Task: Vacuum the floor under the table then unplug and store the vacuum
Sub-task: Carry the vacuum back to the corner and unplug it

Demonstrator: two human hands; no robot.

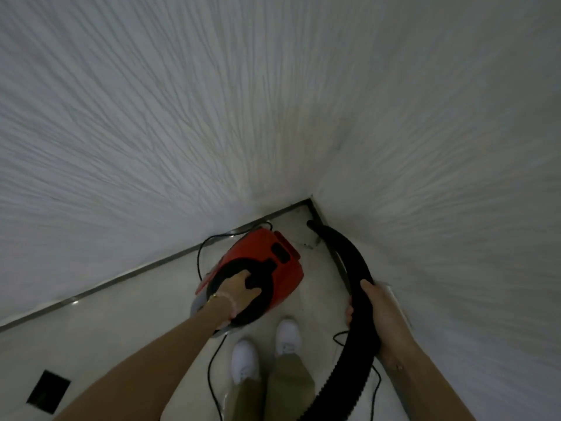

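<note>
Left hand [239, 291], centre of frame: fingers curled round the black loop handle [258, 287] on top of the red vacuum [273, 253], a full grip. Right hand [376, 311], centre right: wrapped round the ribbed black hose [343, 250], thumb on the near side. The vacuum body lies directly under the left hand, with its long axis running from lower left to upper right, toward the room corner [312, 197]. Cannot tell whether it rests on the floor or hangs just above it. The hose arcs from the bottom edge up through the right hand, and its open end points into the same corner, beside the right wall. A thin black cord [200, 253] loops round the vacuum's left side and trails down past the white shoes [246, 360]; its plug is not in view. Judgement: this is the storing step. The left hand carries the load; the set-down spot lies ahead, to the upper right. A dark floor box [48, 390] sits lower left, well apart.
</note>
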